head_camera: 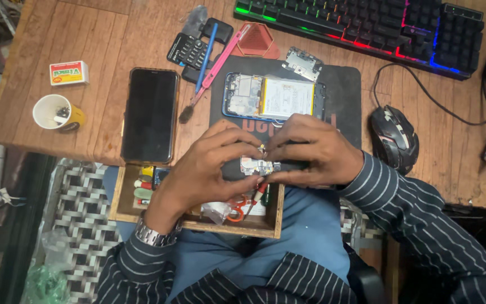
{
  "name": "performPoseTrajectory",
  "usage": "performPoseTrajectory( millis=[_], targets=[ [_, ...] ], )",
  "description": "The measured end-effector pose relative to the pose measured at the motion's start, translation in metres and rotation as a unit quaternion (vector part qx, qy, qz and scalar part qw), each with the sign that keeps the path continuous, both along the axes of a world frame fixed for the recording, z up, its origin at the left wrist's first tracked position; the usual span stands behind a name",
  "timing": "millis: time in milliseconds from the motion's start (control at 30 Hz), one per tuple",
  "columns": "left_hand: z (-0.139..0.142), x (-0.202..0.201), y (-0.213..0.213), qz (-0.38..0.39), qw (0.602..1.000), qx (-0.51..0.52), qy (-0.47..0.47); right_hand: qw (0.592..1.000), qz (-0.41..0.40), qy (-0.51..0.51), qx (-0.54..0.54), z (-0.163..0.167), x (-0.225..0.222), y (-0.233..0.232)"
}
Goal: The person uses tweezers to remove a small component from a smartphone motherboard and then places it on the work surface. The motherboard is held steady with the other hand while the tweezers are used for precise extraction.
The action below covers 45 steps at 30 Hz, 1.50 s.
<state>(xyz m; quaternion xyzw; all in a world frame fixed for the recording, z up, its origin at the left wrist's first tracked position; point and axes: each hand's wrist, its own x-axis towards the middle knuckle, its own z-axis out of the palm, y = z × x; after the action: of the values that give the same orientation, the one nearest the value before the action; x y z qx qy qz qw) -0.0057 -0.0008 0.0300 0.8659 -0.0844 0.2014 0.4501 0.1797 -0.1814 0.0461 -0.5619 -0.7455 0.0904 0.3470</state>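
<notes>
A small circuit board [260, 166], its long axis running left-right, sits pinched between the fingertips of the left hand [206, 169] and right hand [310, 155], just below the opened smartphone [271, 97].

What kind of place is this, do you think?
Probably a phone repair bench. An opened phone lies on a black mat, both hands grip a small circuit board, and an open drawer holds tools.
</notes>
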Motion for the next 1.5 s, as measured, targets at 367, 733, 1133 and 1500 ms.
performPoseTrajectory(
  millis=[367,733,1133,1500],
  targets=[
    [-0.005,0.002,-0.002,0.017,1.0,0.008,-0.016,0.996,-0.045,-0.057,0.044,0.003,-0.005,-0.007],
    [-0.009,0.003,-0.002,0.006,1.0,-0.004,-0.015,0.821,-0.52,-0.23,0.051,-0.016,0.004,-0.131],
    [-0.008,0.003,-0.002,0.002,1.0,-0.006,-0.023,0.824,-0.549,-0.141,0.015,-0.029,-0.002,-0.127],
    [-0.008,0.003,-0.002,0.005,1.0,-0.008,-0.024,0.818,-0.549,-0.17,0.014,-0.028,-0.003,-0.125]
  ],
)
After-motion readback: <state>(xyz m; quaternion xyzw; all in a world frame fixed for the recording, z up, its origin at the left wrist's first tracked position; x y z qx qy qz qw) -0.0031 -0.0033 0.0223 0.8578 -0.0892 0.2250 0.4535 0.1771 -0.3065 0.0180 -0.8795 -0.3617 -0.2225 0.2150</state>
